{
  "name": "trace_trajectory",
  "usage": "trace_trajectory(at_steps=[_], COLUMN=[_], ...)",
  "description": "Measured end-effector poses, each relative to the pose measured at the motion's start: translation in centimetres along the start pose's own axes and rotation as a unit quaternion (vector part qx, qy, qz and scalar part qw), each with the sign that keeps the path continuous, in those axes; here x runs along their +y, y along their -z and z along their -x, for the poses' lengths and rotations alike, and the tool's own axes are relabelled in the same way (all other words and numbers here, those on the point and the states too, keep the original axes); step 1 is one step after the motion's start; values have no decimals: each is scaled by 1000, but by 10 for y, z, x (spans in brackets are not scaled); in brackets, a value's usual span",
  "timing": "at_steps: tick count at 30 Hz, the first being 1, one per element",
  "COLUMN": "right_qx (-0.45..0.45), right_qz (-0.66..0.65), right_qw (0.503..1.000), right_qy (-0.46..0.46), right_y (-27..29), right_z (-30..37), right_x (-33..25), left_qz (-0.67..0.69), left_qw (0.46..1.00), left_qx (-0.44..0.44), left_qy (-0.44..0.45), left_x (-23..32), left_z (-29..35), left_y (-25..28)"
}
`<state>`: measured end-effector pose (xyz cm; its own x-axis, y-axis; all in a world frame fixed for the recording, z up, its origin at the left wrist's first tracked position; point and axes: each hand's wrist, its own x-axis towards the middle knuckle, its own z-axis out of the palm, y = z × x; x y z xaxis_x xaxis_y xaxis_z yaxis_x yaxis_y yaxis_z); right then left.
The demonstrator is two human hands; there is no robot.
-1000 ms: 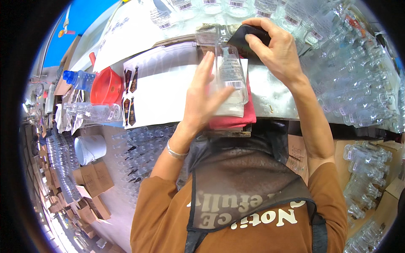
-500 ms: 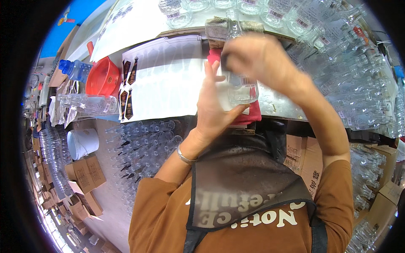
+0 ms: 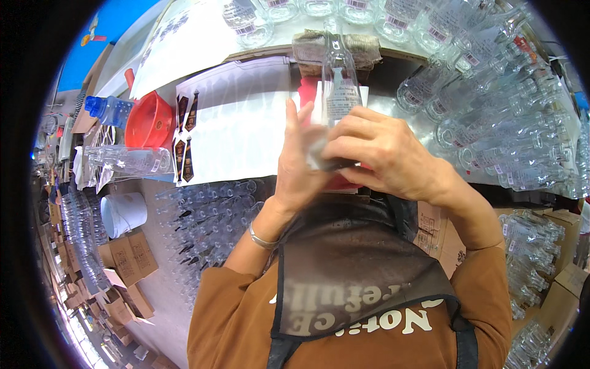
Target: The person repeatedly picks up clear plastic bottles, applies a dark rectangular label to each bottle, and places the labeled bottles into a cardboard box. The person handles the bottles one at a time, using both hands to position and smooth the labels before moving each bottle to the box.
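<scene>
A clear glass bottle (image 3: 341, 77) with fine print lies in front of me. Its neck rests on a cloth-wrapped support (image 3: 369, 50), and its base points toward me. My right hand (image 3: 387, 147) is closed over the bottle's lower part, around a small dark thing whose kind I cannot make out. Along the bottle's left side, my left hand (image 3: 296, 163) is open with its fingers stretched upward, somewhat blurred. Both hands hide the bottle's base. Red cloth (image 3: 307, 91) shows beneath the bottle. To the left lies a white sheet (image 3: 243, 123) carrying dark patterned label pieces (image 3: 186, 138).
Many clear bottles (image 3: 510, 135) lie on the table at right, with more standing along the back. At left are a red basin (image 3: 149, 120), a blue-capped plastic bottle (image 3: 110, 111) and a lying glass bottle (image 3: 126, 160). A white bucket (image 3: 123, 212) and cardboard boxes (image 3: 129, 258) stand lower left.
My right hand has come down from the bottle's upper part to its base end, uncovering the neck and print. My left hand has shifted slightly toward me.
</scene>
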<state>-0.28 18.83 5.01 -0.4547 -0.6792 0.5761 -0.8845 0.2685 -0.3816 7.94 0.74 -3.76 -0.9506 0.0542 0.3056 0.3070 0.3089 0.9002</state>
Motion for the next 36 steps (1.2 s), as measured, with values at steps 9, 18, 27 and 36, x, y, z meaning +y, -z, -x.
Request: trace_trajectory(at_steps=[9, 18, 27, 36], right_qx=[42, 55, 54, -64], right_qz=[-85, -151, -30, -44], right_qw=[994, 986, 989, 993], right_qy=[-45, -43, -136, -93], right_y=[0, 4, 4, 21], right_z=[30, 42, 24, 3], right_x=[15, 3, 69, -5], left_qz=[40, 48, -3, 125], left_qw=[998, 998, 1000, 988], left_qx=[-43, -37, -15, 25], left_qy=[24, 29, 20, 88], left_x=[-7, -10, 3, 3], left_z=[-2, -2, 1, -9], left_y=[10, 9, 1, 31])
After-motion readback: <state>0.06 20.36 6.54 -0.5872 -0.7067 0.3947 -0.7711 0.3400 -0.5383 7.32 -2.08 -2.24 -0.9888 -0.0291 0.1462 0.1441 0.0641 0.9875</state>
